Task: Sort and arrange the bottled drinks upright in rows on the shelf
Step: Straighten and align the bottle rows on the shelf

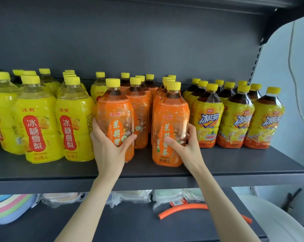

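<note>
**Left hand (111,145) and right hand (184,145) clasping one bottle apiece**

Grips the left orange-labelled bottle (115,109), clear plastic with brown drink and a yellow screw cap, low on its body. Curls the left-hand fingers behind its left side and lays the thumb across the label front. Holds it upright, with the base hidden by the palm, so cannot tell whether it touches the dark grey metal shelf (235,165).

Clasps the right orange-labelled bottle (170,109), same kind, with the other hand, thumb on the label and fingers curled round the right flank. Keeps it upright, standing near the shelf's front edge.

Leaves a gap between the two, with more orange-labelled bottles (139,102) in rows behind.

Just left: rows of yellow-labelled bottles (37,119) with yellow caps. Just right: rows of dark iced-tea bottles (207,116) in yellow-and-orange wrap. All upright.

Below, on the lower grey shelf (130,224): a curved orange tube (182,207), plastic-wrapped packs (133,196), and stacked pastel boards (8,208) at far left.
</note>
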A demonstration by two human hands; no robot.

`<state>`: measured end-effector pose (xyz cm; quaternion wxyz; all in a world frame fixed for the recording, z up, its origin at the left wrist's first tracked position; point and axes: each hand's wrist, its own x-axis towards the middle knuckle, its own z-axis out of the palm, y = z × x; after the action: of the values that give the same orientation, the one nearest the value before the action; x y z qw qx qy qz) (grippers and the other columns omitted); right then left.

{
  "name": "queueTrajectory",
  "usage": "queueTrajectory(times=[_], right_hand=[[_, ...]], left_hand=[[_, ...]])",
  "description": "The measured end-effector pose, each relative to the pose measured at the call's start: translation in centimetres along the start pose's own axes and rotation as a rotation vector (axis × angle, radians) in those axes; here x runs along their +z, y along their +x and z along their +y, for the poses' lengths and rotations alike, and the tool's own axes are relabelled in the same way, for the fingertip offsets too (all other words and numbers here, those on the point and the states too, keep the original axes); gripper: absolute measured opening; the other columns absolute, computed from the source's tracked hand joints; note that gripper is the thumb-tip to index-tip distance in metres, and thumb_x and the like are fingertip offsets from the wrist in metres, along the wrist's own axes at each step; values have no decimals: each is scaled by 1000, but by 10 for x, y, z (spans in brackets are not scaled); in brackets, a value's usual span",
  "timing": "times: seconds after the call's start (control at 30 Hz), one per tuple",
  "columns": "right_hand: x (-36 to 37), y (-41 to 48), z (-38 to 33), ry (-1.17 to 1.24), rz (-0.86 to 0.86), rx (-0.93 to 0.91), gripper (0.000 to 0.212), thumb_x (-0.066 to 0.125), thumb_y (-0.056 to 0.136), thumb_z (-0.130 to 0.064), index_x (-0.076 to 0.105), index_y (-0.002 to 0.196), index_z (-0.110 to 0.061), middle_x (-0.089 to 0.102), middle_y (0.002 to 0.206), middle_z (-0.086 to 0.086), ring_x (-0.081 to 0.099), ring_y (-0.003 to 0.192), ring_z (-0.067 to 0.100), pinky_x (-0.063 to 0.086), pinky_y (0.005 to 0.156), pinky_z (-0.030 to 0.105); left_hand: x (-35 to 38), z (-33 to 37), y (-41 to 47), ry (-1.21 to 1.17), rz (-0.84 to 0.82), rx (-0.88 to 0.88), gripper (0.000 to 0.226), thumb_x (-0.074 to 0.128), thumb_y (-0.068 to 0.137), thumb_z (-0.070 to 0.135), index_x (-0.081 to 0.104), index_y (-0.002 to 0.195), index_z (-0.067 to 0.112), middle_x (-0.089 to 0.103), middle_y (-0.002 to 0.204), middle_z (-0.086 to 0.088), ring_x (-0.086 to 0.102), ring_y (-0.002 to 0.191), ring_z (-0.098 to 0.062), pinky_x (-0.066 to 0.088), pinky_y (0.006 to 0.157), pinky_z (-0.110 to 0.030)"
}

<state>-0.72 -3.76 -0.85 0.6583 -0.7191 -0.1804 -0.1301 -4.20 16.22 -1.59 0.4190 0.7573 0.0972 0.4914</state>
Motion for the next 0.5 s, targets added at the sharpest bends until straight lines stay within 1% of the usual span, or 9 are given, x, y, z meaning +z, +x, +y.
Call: queueTrajectory(times=[0.07,0.17,0.23,0.3,0.33,0.5], right_hand=[[-1,1,0,36,-22,17,68,79,61,-48,38,115,-45,58,121,-11,64,106,9,57,79,25],[-1,2,0,47,-7,15,75,80,56,-54,37,116,-44,60,118,-13,65,103,6,58,80,27],[-1,2,1,49,2,15,77,79,55,-55,37,119,-41,60,118,-14,65,102,3,58,82,29],[-1,2,2,43,5,14,76,79,59,-52,37,122,-38,60,118,-14,65,102,2,58,84,30],[-1,2,2,42,6,15,76,79,61,-49,37,123,-37,60,118,-14,65,102,2,58,84,30],[0,2,3,29,11,14,71,77,63,-48,37,121,-40,60,116,-16,65,102,4,58,83,29]], left_hand=[[0,-1,1,7,9,-14,114,74,60,57,18,147,9,36,142,-15,39,129,-28,33,93,-28],[1,1,1,22,40,-27,112,75,60,56,21,146,8,38,141,-15,40,128,-29,34,92,-29],[3,3,1,56,55,-33,112,74,61,56,20,145,6,38,139,-19,40,127,-32,38,95,-34],[5,4,2,94,54,-41,113,71,62,58,18,146,3,36,140,-22,39,127,-36,41,97,-44],[6,4,3,98,45,-43,113,70,62,59,18,146,3,35,140,-22,39,128,-36,42,97,-46],[6,0,9,56,15,-41,114,69,62,60,17,146,4,34,142,-20,40,128,-35,42,96,-44]])
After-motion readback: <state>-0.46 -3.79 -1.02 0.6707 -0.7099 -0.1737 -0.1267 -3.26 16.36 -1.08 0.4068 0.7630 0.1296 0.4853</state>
